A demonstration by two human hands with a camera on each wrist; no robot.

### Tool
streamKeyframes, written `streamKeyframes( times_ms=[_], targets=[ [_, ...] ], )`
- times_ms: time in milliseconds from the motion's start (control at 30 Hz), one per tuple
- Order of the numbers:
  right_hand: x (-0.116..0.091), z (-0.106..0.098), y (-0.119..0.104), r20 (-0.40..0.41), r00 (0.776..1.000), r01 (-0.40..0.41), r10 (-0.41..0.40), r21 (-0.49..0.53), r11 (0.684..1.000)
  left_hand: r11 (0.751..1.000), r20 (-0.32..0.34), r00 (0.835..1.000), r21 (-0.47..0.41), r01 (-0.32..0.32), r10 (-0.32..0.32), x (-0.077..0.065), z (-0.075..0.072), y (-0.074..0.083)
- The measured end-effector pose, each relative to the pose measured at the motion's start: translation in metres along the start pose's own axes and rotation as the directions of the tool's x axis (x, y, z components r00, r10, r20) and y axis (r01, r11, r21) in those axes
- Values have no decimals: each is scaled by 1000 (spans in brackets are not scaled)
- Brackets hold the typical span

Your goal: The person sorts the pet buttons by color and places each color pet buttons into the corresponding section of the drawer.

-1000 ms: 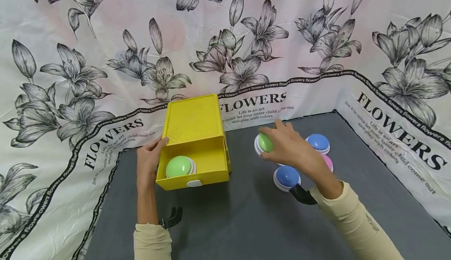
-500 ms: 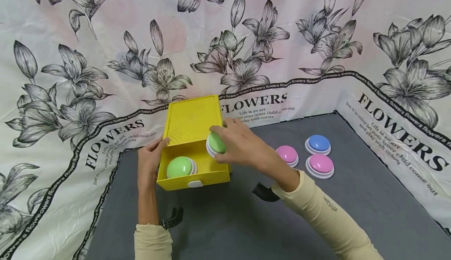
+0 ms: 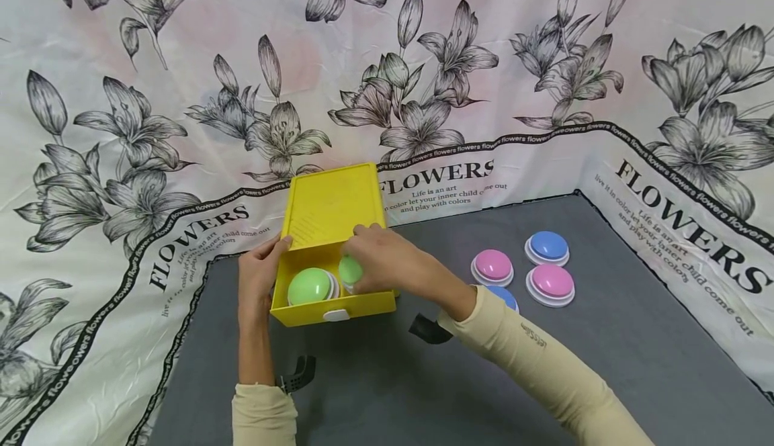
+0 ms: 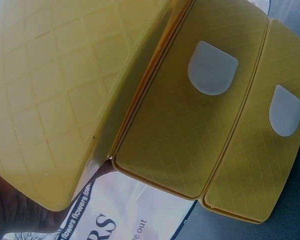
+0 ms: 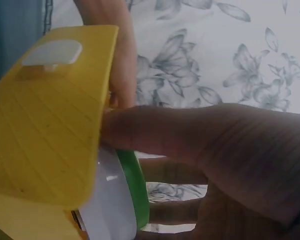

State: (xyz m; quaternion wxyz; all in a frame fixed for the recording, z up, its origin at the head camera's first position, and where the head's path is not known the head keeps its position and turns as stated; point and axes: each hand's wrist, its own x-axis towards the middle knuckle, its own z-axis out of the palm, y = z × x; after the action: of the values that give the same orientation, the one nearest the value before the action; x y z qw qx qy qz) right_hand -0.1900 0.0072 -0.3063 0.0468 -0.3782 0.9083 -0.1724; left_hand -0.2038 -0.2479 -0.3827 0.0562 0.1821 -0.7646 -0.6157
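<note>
A yellow drawer box (image 3: 332,204) stands at the back of the table, its top drawer (image 3: 369,305) pulled out. My left hand (image 3: 256,275) grips the box's left side near the top corner, thumb on the upper edge. In the drawer's left half lies a green dome push button (image 3: 310,286) with a white base. My right hand (image 3: 390,261) holds a second green push button (image 3: 349,270) inside the drawer's right half, mostly covering it. From the right wrist view, this button's white base (image 5: 110,200) sits behind the drawer's front wall (image 5: 50,135), with fingers around its green dome.
Two pink push buttons (image 3: 492,266) and two blue ones (image 3: 548,246) lie on the grey table (image 3: 387,392) at the right; my right forearm partly hides one blue button. Two lower drawers (image 4: 190,125) with white tabs are closed. A flower-printed cloth (image 3: 423,63) hangs behind.
My right hand has carried the green push button leftward from among the other buttons and down into the drawer. My left hand has stayed on the box.
</note>
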Motion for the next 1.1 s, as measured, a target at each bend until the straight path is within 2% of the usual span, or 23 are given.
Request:
streamKeyframes(
  times_ms=[133,300,467,633,733,833,900,933,1033,1067,1100],
  targets=[
    [6,7,-1,17,1000,21,-20,-32,999,1000,-3,1000,5,1,-1,0,0,1],
    [10,17,0,45,999,1,2,-67,998,1000,0,1000,5,6,-6,0,0,0],
    [9,17,1,72,997,1,7,-108,994,1000,-11,1000,5,7,-7,1,0,-1],
    [7,17,3,81,997,10,-3,-83,996,1000,-15,1000,8,14,-14,1,-1,0],
    [5,20,4,21,1000,9,-8,-39,999,1000,-13,1000,7,18,-18,1,0,0],
    [-1,25,1,-123,992,27,-29,-14,1000,1000,-19,1000,4,22,-22,2,1,1],
    [-7,32,-2,-272,960,66,-71,-29,997,1000,-26,999,4,22,-22,1,1,1],
    [-11,37,-5,-349,932,87,-99,-50,995,1000,-28,999,6,24,-24,1,1,1],
    [-24,51,-12,-547,813,143,-201,-146,979,1000,-23,999,16,24,-23,0,1,1],
    [-29,57,-14,-586,777,152,-227,-175,973,1000,-21,1000,17,23,-22,0,1,1],
    [-33,62,-16,-610,753,152,-248,-205,967,1000,-22,1000,18,22,-22,0,0,1]
  ],
)
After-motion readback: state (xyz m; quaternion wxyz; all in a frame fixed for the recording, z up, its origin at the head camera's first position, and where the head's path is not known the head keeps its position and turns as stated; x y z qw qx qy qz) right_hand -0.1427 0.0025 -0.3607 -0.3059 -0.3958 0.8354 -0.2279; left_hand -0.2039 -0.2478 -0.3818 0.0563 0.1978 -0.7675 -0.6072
